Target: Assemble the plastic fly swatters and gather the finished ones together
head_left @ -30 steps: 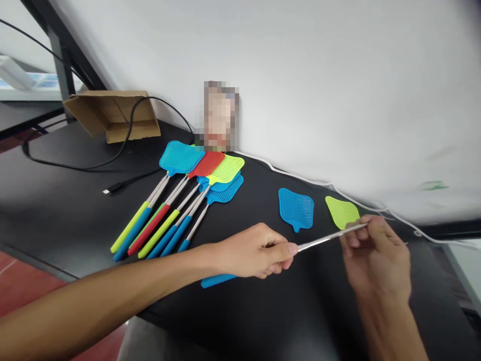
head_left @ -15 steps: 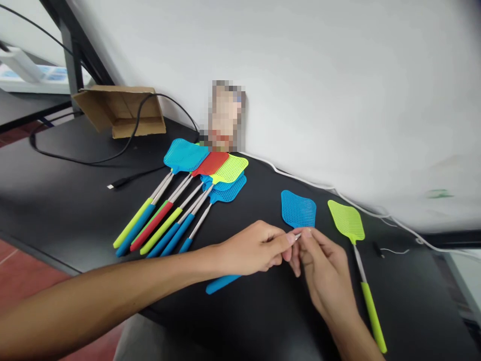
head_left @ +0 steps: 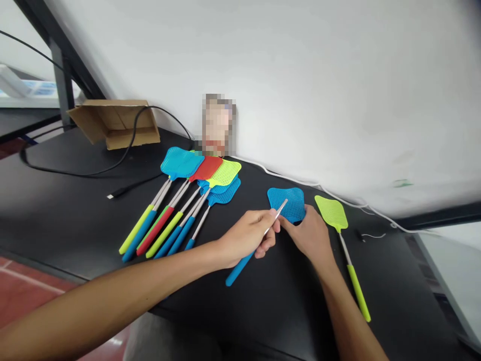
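Note:
My left hand (head_left: 250, 235) is closed around a blue handle (head_left: 239, 269) with a silver metal rod, whose bare tip points up and right. That tip overlaps a blue mesh fly swatter head (head_left: 295, 198) in view and looks separate from it. My right hand (head_left: 313, 233) pinches the head at its lower right edge; some of its fingers are hidden. To the right lies a yellow-green fly swatter (head_left: 356, 291). Left of my hands, several fly swatters (head_left: 180, 163) in blue, red and yellow-green overlap in a row, handles toward me.
An open cardboard box (head_left: 133, 138) stands at the back left. A black cable (head_left: 93, 173) loops past it, and another black cable ends in a plug (head_left: 112, 194). A white cable (head_left: 285, 175) runs along the wall. Beside it is a blurred-out upright object (head_left: 218, 123).
My hands have moved apart. The rod's tip now shows free in my left hand, and my right hand has shifted up onto the blue head. The view has shifted slightly.

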The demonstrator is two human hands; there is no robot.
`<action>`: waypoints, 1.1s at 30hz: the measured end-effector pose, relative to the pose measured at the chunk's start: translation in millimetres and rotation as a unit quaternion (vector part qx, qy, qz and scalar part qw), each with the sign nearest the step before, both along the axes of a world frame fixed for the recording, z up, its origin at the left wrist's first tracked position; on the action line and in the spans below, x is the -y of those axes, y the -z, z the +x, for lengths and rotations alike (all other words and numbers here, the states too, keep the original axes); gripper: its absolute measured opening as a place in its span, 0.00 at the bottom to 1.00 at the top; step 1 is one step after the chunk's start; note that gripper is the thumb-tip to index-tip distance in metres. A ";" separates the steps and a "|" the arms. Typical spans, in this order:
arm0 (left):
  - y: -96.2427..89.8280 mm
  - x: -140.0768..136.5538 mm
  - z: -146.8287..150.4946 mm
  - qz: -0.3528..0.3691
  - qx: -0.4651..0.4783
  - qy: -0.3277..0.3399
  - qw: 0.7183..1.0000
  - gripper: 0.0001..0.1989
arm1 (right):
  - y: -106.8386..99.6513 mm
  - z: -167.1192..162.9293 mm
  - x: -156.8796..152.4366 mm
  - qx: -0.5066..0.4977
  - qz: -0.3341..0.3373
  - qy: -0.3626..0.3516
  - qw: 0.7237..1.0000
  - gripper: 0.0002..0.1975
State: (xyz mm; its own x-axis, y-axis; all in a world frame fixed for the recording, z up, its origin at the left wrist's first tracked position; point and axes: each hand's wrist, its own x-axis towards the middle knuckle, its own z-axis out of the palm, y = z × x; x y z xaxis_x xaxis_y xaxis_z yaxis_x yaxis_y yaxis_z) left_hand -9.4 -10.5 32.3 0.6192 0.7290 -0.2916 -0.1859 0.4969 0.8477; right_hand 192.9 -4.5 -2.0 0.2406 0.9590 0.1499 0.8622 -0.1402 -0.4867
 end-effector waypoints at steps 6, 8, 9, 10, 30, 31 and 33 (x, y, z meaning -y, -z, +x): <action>-4.1 1.7 -3.3 -0.030 0.009 0.050 0.998 0.13 | -7.3 18.2 6.5 -0.247 0.048 -0.015 0.968 0.22; -3.3 1.6 -3.7 -0.023 0.010 0.059 0.998 0.10 | -13.6 16.7 10.2 -0.330 0.065 -0.018 0.942 0.20; -2.6 1.5 -3.7 -0.014 0.008 0.063 0.998 0.10 | -17.1 14.9 12.1 -0.393 0.078 -0.020 0.916 0.19; -1.8 1.2 -3.5 0.000 0.002 0.065 0.998 0.09 | -20.6 12.9 14.1 -0.461 0.088 -0.022 0.883 0.17; -6.6 -1.6 -2.8 0.095 -0.019 0.115 0.989 0.10 | -39.6 -8.8 38.5 -0.649 0.120 -0.071 0.748 0.07; -6.7 -1.7 -2.8 0.096 -0.017 0.115 0.989 0.11 | -39.3 -9.1 38.5 -0.649 0.119 -0.067 0.748 0.07; -6.7 -1.7 -2.8 0.095 -0.011 0.115 0.989 0.11 | -38.7 -9.4 38.1 -0.654 0.115 -0.060 0.746 0.06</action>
